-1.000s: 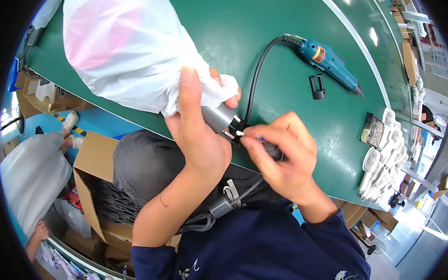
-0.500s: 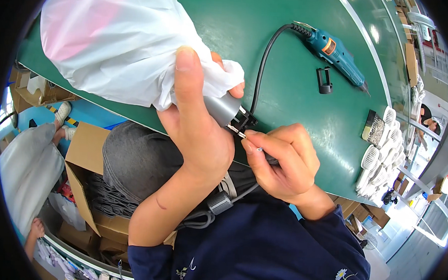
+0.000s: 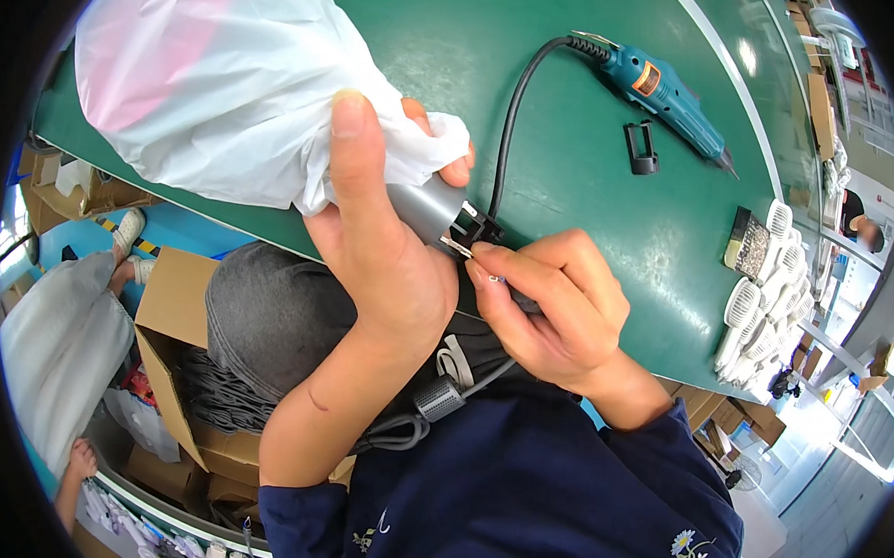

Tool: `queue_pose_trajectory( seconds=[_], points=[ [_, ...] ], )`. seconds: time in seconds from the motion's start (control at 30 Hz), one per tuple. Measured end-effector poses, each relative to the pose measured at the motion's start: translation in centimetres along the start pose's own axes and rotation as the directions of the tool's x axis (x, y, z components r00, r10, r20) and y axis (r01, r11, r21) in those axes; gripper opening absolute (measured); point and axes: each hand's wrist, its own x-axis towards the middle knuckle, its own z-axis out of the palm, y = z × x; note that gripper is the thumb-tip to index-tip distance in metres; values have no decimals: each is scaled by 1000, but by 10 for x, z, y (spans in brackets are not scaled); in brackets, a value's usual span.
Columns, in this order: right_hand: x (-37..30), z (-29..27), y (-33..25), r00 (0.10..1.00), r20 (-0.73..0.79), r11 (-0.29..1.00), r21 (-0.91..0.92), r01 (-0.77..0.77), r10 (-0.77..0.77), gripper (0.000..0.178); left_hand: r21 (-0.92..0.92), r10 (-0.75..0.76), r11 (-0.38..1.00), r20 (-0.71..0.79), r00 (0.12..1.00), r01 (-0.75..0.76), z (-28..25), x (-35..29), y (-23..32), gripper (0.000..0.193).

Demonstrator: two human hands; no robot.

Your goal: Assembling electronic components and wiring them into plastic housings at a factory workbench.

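Note:
My left hand (image 3: 385, 207) is closed round the grey cylindrical handle (image 3: 428, 210) of an appliance wrapped in a white plastic bag (image 3: 240, 100). Something pink shows through the bag. From the handle's open end stick out a black plastic part (image 3: 486, 227) and a metal-tipped lead (image 3: 455, 246). My right hand (image 3: 555, 309) pinches the end of a grey power cord (image 3: 491, 378) at that lead; thumb and forefinger meet there. A small wire end pokes out below the fingertips. On the cord, over my lap, sits a grey perforated cap (image 3: 440, 398).
On the green table (image 3: 609, 226) lie a teal electric screwdriver (image 3: 674, 101) with a black cable and a small black plastic frame (image 3: 641, 148). Several white brushes (image 3: 765, 303) are piled at the right edge. An open cardboard box (image 3: 182, 297) of grey cords stands left of my lap.
Both hands and the bagged appliance have shifted slightly left in the picture. My right fingertips stay at the lead at the handle's open end.

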Motion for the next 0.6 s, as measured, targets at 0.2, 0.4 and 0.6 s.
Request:
queue_pose_trajectory(
  seconds=[0.2, 0.4, 0.6],
  points=[
    [4, 7, 3, 1000, -23, 1000, 6, 13, -13, 24, 14, -8, 1000, 27, 1000, 7, -1, -2, 1, 33],
    [10, 14, 9, 998, -32, 998, -26, 49, -50, 23, -34, -25, 999, -58, 998, 23, 3, -4, 1, 31],
    [13, 11, 6, 999, 14, 998, -53, -34, 35, 22, -21, -10, 1000, -61, 998, 9, 5, -3, -2, 33]
  ],
)
